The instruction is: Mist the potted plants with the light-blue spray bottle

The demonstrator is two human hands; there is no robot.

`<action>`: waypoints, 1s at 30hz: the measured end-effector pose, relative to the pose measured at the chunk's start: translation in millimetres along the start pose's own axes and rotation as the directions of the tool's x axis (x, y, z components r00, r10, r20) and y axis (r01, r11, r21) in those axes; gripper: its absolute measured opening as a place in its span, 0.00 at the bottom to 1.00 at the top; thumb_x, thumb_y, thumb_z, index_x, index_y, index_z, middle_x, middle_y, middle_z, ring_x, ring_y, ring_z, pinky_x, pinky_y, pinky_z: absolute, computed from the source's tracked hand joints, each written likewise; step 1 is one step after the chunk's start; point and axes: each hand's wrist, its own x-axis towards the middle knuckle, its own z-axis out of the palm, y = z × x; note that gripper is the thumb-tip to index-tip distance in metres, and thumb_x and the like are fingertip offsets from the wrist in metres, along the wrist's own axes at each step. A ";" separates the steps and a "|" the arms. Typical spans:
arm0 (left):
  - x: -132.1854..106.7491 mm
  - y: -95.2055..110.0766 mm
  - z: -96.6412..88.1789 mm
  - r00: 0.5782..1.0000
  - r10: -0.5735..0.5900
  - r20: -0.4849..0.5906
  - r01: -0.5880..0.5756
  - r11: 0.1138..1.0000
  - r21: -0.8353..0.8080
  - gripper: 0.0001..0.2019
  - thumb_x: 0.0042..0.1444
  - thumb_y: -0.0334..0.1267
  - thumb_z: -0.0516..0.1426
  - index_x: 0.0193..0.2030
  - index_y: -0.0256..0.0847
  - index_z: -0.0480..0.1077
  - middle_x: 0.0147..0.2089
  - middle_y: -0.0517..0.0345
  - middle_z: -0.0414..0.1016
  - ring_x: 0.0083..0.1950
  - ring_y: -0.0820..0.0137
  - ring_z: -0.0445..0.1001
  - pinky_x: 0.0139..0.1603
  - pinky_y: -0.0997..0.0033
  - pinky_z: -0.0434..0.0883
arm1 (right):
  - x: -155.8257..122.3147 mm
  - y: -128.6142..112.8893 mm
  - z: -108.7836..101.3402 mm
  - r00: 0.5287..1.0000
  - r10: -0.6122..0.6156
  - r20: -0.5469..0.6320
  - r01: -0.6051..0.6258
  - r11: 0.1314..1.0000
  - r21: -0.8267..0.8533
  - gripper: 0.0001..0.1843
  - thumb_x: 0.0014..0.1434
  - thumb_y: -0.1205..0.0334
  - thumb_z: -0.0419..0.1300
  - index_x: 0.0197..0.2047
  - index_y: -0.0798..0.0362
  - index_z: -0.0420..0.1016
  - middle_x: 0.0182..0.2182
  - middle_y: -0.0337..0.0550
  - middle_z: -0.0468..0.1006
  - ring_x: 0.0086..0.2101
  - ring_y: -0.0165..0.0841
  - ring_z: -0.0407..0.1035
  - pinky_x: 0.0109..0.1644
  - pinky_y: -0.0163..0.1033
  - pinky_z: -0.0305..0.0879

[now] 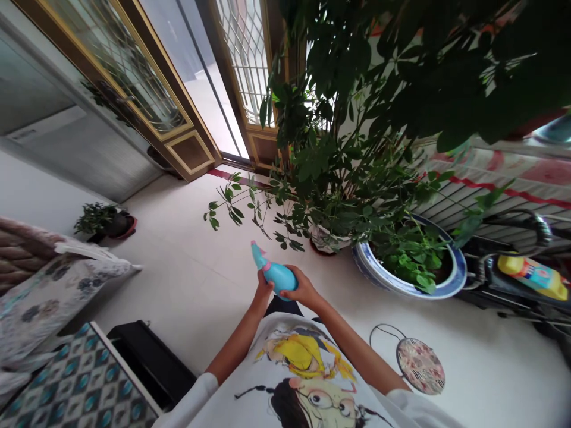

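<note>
A light-blue spray bottle (277, 276) with a pink collar and trigger is held in front of my body, its nozzle tilted up and to the left. My left hand (264, 286) grips its left side near the collar. Around the right side and base of the bottle curls my right hand (303, 288). Beyond the nozzle, thin leafy branches of a tall green plant (330, 172) hang over the floor, apart from the bottle. The plant's pot (330, 239) stands on the tiles, partly hidden by leaves.
A blue-and-white pot (366, 261) with low greenery stands right of the tall plant. Further right lies a yellow bottle (533, 275). A round-seated stool (420, 365) is on the floor. Left are a small potted plant (96, 219), a patterned table (75, 386) and an open door (147, 77).
</note>
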 end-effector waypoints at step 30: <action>233.9 329.1 64.3 0.885 0.463 -0.043 -0.456 0.882 0.120 0.11 0.53 0.36 0.58 0.21 0.39 0.69 0.18 0.59 0.67 0.23 0.72 0.68 0.29 0.70 0.67 | -26.7 34.5 -33.1 0.930 0.156 -0.334 -0.142 0.988 0.068 0.29 0.59 0.50 0.52 0.61 0.54 0.63 0.36 0.45 0.80 0.31 0.33 0.72 0.39 0.40 0.69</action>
